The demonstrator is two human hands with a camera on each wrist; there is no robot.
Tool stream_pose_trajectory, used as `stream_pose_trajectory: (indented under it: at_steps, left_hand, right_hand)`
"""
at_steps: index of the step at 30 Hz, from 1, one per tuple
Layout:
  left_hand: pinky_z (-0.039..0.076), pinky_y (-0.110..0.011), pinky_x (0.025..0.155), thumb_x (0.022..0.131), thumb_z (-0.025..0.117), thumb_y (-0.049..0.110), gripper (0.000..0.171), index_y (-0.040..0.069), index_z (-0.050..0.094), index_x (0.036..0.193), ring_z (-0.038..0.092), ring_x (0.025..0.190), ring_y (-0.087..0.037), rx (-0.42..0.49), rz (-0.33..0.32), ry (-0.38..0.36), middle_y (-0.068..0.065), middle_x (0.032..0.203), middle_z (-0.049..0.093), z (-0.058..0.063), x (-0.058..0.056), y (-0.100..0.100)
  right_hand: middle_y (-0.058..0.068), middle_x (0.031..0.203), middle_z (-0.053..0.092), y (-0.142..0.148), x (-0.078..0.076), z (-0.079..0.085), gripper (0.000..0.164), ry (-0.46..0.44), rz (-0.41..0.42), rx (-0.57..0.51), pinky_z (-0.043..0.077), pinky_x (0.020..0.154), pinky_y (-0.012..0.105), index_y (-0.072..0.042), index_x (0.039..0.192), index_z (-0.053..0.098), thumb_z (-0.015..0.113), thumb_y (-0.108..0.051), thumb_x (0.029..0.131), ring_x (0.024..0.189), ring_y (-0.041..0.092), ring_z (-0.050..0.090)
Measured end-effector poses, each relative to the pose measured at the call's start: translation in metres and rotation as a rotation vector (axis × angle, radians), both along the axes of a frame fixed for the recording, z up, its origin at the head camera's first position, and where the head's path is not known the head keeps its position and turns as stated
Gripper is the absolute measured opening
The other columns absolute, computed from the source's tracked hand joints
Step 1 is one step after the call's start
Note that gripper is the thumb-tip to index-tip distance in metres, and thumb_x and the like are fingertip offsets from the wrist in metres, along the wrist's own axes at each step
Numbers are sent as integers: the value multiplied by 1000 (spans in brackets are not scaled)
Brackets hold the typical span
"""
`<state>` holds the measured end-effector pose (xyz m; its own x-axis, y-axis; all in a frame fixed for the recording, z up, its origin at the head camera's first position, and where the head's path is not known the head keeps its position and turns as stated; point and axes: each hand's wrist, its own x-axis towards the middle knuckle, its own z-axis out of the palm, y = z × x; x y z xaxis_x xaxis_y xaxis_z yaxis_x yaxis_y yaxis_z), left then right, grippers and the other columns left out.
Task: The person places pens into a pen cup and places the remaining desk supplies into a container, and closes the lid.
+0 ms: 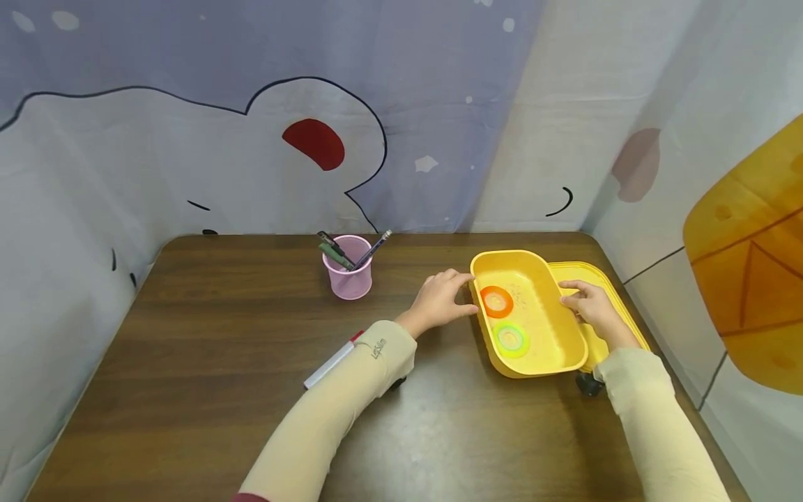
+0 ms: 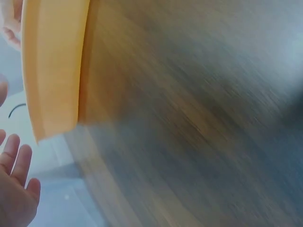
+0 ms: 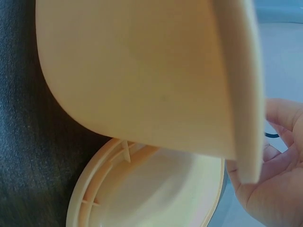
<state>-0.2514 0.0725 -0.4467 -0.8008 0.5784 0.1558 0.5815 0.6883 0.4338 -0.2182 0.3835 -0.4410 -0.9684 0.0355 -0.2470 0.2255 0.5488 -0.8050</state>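
A yellow rectangular box with rounded corners and no cover stands at the right of the table. Inside, along its left wall, lie an orange ring and a lime-green ring, both shaped like rolls of tape. My left hand is at the box's left rim, thumb and fingers spread; the left wrist view shows those fingers fairly straight. From the right side, my right hand pinches the opposite rim between thumb and forefinger. The rim hides some of its fingertips in the right wrist view.
A yellow lid lies to the right of the box, partly overlapped by it. At the back stands a pink pen cup with several pens. A white marker with a red end lies beside the left forearm. Curtains border the table behind and at the sides.
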Motion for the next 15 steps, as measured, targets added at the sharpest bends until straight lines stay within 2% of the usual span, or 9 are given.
stream_pose_trajectory:
  at_steps: [7, 15]
  left_hand:
    - [43, -33, 82, 73, 68, 38, 57, 15, 50, 122, 56, 93, -14, 74, -20, -53, -2, 102, 60, -3, -1, -28]
    - [45, -28, 70, 75, 67, 36, 56, 14, 49, 123, 57, 82, -11, 27, -44, -66, 1, 95, 60, -9, 6, -63]
  right_hand:
    - [-9, 62, 43, -1, 1, 1, 46, 1, 2, -6, 39, 50, 24, 4, 131, 35, 48, -13, 90, 48, 7, 39]
    - [-8, 61, 43, -2, 1, 2, 48, -11, -1, -2, 39, 49, 24, 4, 132, 33, 48, -14, 90, 47, 7, 39]
